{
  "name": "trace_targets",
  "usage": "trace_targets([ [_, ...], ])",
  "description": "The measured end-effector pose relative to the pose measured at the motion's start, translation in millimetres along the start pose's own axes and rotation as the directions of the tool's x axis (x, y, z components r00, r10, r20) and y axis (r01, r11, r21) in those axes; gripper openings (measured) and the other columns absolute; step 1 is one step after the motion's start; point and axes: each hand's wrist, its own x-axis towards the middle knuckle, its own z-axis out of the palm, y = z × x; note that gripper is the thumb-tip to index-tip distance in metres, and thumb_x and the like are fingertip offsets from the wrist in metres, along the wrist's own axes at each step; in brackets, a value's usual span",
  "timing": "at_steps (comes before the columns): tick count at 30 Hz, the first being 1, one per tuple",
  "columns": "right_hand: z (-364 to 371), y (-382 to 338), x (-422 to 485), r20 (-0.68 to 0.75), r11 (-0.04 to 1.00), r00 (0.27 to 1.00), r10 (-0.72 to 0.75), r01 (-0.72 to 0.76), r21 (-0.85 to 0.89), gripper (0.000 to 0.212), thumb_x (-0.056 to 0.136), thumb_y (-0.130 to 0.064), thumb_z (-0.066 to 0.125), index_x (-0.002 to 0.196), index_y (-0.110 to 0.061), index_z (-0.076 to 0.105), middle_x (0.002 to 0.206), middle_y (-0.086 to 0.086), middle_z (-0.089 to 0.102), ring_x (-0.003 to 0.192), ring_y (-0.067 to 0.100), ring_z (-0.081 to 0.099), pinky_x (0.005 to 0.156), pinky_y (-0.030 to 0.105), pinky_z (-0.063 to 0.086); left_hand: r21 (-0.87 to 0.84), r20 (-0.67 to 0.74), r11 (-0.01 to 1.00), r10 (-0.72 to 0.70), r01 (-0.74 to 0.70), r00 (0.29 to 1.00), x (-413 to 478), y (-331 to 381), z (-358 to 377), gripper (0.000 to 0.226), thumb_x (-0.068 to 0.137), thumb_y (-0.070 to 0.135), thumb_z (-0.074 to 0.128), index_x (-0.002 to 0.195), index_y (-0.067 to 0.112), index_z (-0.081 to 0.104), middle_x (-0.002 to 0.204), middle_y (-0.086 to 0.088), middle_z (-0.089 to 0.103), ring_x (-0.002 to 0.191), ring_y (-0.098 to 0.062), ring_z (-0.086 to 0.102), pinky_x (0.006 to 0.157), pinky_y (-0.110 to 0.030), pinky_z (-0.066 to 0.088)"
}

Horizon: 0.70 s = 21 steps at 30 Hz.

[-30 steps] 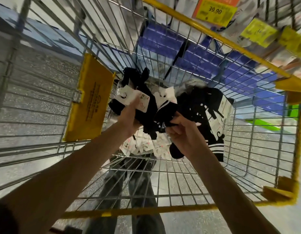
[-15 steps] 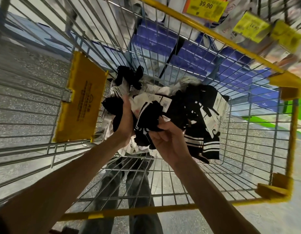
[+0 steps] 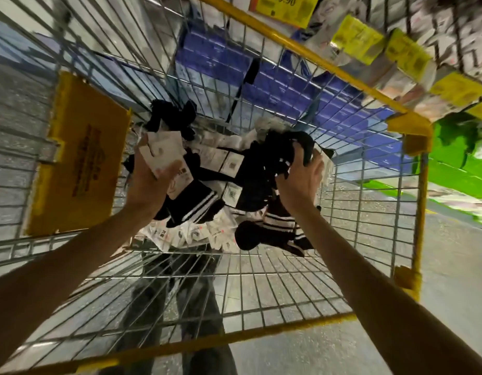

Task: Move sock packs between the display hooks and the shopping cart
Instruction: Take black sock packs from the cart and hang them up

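Note:
A wire shopping cart (image 3: 310,282) with yellow rims holds a heap of black and white sock packs (image 3: 207,201) at its far end. My left hand (image 3: 150,185) grips a sock pack by its white card label (image 3: 164,151), black socks hanging above and below it. My right hand (image 3: 302,182) grips a bundle of black socks (image 3: 285,150) at the right side of the heap. More striped black socks (image 3: 275,231) lie below my right wrist.
A yellow plastic flap (image 3: 80,158) hangs on the cart's left wall. Beyond the cart's far rim hang display packs with yellow price tags (image 3: 356,39) and an orange 39.90 sign (image 3: 285,6). Blue shelving (image 3: 288,85) shows through the wires; green flooring (image 3: 456,169) lies right.
My hands have spread apart: the right one moved right and up onto a black sock bundle, and the left one lifted its carded pack slightly. The view shifted closer.

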Motion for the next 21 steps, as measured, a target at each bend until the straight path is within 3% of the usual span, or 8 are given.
trace_targets([
  [3, 4, 12, 35, 0.082, 0.990, 0.997, -0.006, 0.018, -0.140, 0.089, 0.079, -0.008, 0.066, 0.152, -0.027, 0.018, 0.159, 0.017, 0.011, 0.146, 0.038, 0.009, 0.118, 0.050, 0.014, -0.007, 0.017, 1.000, -0.021, 0.022, 1.000, 3, 3, 10, 0.069, 0.093, 0.011, 0.066, 0.148, 0.018, 0.025, 0.115, 0.017, 0.054, 0.096, 0.019, 0.057, 0.075, -0.007, 0.050],
  [7, 11, 17, 59, 0.219, 0.989, 0.975, -0.033, 0.062, -0.130, 0.073, 0.084, -0.007, 0.063, 0.146, -0.026, 0.030, 0.143, 0.014, 0.035, 0.130, 0.041, 0.038, 0.104, 0.048, 0.038, -0.017, 0.061, 0.994, -0.106, 0.107, 0.992, 2, 7, 24, 0.054, 0.083, 0.035, 0.075, 0.125, 0.043, 0.042, 0.117, 0.010, 0.062, 0.110, -0.009, 0.063, 0.092, -0.040, 0.056],
  [10, 4, 11, 49, 0.165, 0.965, 0.976, -0.145, 0.176, -0.195, 0.057, 0.083, -0.007, 0.062, 0.135, -0.018, 0.042, 0.131, 0.013, 0.043, 0.116, 0.036, 0.046, 0.089, 0.043, 0.046, -0.051, 0.075, 0.988, -0.144, 0.148, 0.987, -1, 13, 31, 0.055, 0.078, 0.042, 0.077, 0.122, 0.029, 0.047, 0.113, 0.005, 0.065, 0.105, -0.014, 0.065, 0.092, -0.048, 0.056],
  [13, -2, 1, 21, 0.183, 0.943, 0.926, -0.329, 0.332, 0.015, 0.036, 0.076, -0.006, 0.070, 0.107, -0.009, 0.053, 0.109, 0.008, 0.053, 0.099, 0.030, 0.053, 0.076, 0.037, 0.045, -0.101, 0.080, 0.979, -0.172, 0.179, 0.982, -2, 16, 32, 0.060, 0.072, 0.048, 0.077, 0.121, 0.030, 0.048, 0.114, 0.004, 0.067, 0.106, -0.015, 0.066, 0.092, -0.050, 0.056],
  [15, -4, -13, -5, 0.257, 0.920, 0.889, -0.378, 0.332, 0.206, 0.027, 0.078, -0.004, 0.072, 0.099, -0.007, 0.055, 0.097, 0.007, 0.058, 0.091, 0.027, 0.057, 0.073, 0.036, 0.045, -0.107, 0.090, 0.974, -0.189, 0.198, 0.978, -3, 16, 29, 0.053, 0.072, 0.044, 0.078, 0.116, 0.037, 0.049, 0.114, 0.002, 0.066, 0.107, -0.017, 0.065, 0.092, -0.051, 0.055],
  [17, -4, -30, -29, 0.308, 0.903, 0.885, -0.349, 0.229, 0.364, 0.027, 0.081, -0.009, 0.074, 0.101, -0.010, 0.056, 0.095, 0.006, 0.063, 0.088, 0.022, 0.059, 0.074, 0.034, 0.046, -0.123, 0.103, 0.972, -0.190, 0.202, 0.976, -5, 18, 24, 0.051, 0.074, 0.040, 0.080, 0.114, 0.047, 0.049, 0.115, 0.002, 0.066, 0.109, -0.019, 0.065, 0.094, -0.051, 0.055],
  [19, -11, -50, -45, 0.327, 0.835, 0.920, -0.218, 0.003, 0.550, 0.030, 0.081, -0.008, 0.076, 0.104, -0.014, 0.057, 0.095, 0.002, 0.065, 0.088, 0.017, 0.062, 0.077, 0.029, 0.050, -0.121, 0.114, 0.976, -0.169, 0.183, 0.979, -8, 21, 18, 0.060, 0.082, 0.026, 0.078, 0.127, 0.044, 0.043, 0.118, 0.004, 0.063, 0.112, -0.017, 0.062, 0.093, -0.040, 0.056],
  [21, -28, -69, -50, 0.406, 0.561, 0.910, -0.083, -0.294, 0.773, 0.030, 0.081, -0.001, 0.073, 0.104, -0.014, 0.060, 0.097, 0.003, 0.069, 0.092, 0.019, 0.066, 0.085, 0.035, 0.055, -0.078, 0.106, 0.983, -0.155, 0.164, 0.982, -11, 20, 10, 0.074, 0.089, 0.015, 0.070, 0.146, 0.030, 0.026, 0.121, 0.003, 0.058, 0.109, -0.016, 0.060, 0.081, -0.022, 0.057],
])
